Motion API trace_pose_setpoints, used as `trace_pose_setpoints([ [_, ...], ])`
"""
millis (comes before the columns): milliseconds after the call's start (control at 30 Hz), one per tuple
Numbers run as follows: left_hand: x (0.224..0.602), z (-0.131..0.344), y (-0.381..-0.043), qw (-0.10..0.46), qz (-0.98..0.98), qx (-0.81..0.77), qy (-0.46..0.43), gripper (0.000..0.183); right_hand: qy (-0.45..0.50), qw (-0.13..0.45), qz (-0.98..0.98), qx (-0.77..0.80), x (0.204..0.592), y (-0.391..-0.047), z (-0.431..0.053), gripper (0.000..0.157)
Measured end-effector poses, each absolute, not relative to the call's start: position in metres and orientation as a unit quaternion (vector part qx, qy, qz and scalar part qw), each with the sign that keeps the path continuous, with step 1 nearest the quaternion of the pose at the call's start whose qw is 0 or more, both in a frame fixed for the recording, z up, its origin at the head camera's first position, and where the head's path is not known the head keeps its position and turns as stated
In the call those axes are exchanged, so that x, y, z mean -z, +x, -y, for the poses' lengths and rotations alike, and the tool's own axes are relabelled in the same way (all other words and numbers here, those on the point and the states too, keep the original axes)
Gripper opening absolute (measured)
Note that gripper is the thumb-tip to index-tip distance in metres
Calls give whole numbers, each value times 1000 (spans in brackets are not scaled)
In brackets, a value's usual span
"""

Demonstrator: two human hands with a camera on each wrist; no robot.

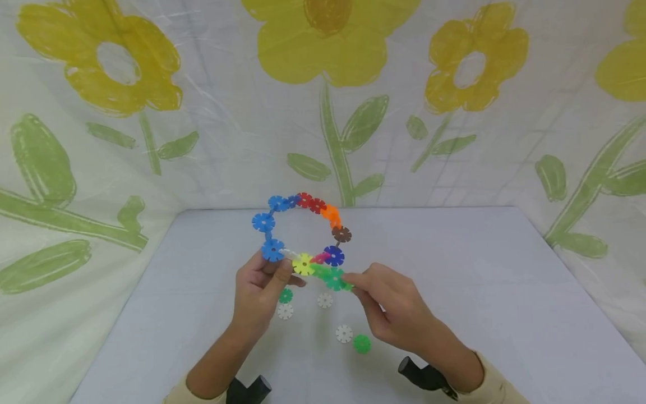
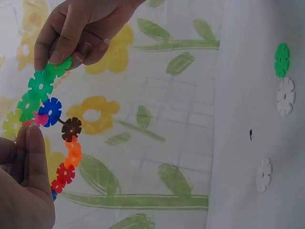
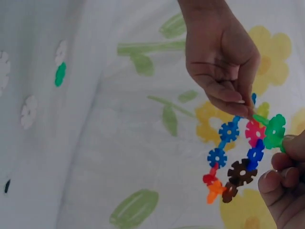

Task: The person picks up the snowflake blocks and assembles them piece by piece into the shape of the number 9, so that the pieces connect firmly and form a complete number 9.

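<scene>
A ring of interlocking plastic snowflake discs is held up above the table, with blue (image 1: 273, 249), red (image 1: 316, 205), orange (image 1: 330, 215), brown (image 1: 341, 234), pink and yellow (image 1: 304, 264) pieces. My left hand (image 1: 258, 294) pinches its lower left part by the yellow disc, thumb in front. A short tail of green discs (image 1: 334, 278) branches off beside the yellow one. At that tail's end, my right hand (image 1: 398, 303) pinches a green disc (image 2: 59, 67) between thumb and index finger. In the right wrist view, fingertips partly cover this end piece.
Loose discs lie on the white table (image 1: 202, 269) beneath the hands: green ones (image 1: 361, 344) (image 1: 286, 295) and white ones (image 1: 344, 334) (image 1: 325, 300) (image 1: 285, 311). A flower-printed curtain (image 1: 227, 140) hangs behind and along the sides.
</scene>
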State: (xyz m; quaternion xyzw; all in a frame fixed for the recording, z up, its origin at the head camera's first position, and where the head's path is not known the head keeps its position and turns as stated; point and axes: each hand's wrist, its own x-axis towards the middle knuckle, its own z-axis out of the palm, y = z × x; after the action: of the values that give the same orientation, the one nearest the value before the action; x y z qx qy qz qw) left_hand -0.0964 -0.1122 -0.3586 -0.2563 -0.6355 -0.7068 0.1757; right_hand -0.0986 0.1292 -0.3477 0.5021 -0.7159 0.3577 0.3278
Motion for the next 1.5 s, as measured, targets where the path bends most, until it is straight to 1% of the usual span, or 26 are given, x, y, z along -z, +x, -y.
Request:
trace_pose_setpoints([
  [267, 361, 112, -99, 211, 637, 690, -272, 13, 501, 358, 708, -345, 352, -101, -126, 19],
  [467, 362, 111, -98, 216, 648, 680, -266, 13, 507, 383, 696, -335, 354, -103, -124, 19],
  [733, 357, 113, -97, 227, 657, 665, -273, 13, 511, 375, 682, -364, 357, -106, -120, 18],
  [800, 355, 115, -97, 228, 668, 656, -267, 12, 511, 362, 679, -383, 359, -107, -120, 19],
  [867, 353, 117, -97, 225, 683, 646, -258, 9, 505, 324, 681, -419, 361, -108, -120, 20],
  [933, 352, 119, -98, 211, 702, 635, -244, 6, 490, 261, 680, -478, 363, -109, -122, 19],
  [1000, 350, 122, -99, 187, 727, 621, -227, 4, 464, 183, 669, -551, 365, -110, -124, 21],
  [1067, 349, 126, -101, 151, 755, 603, -207, 5, 425, 103, 651, -621, 365, -111, -126, 24],
  [1133, 348, 131, -102, 105, 782, 584, -189, 8, 383, 42, 633, -672, 365, -112, -129, 25],
  [1233, 345, 138, -103, 36, 822, 542, -171, 16, 323, -36, 606, -726, 364, -113, -132, 22],
  [1300, 342, 142, -102, 9, 848, 502, -167, 22, 294, -76, 586, -751, 364, -116, -133, 21],
  [1367, 338, 145, -100, 12, 867, 469, -166, 26, 276, -106, 566, -769, 364, -118, -134, 21],
  [1400, 337, 145, -99, 28, 873, 457, -168, 26, 272, -118, 558, -775, 365, -119, -134, 21],
  [1500, 335, 143, -95, 113, 880, 414, -203, 21, 270, -148, 542, -782, 365, -120, -134, 21],
])
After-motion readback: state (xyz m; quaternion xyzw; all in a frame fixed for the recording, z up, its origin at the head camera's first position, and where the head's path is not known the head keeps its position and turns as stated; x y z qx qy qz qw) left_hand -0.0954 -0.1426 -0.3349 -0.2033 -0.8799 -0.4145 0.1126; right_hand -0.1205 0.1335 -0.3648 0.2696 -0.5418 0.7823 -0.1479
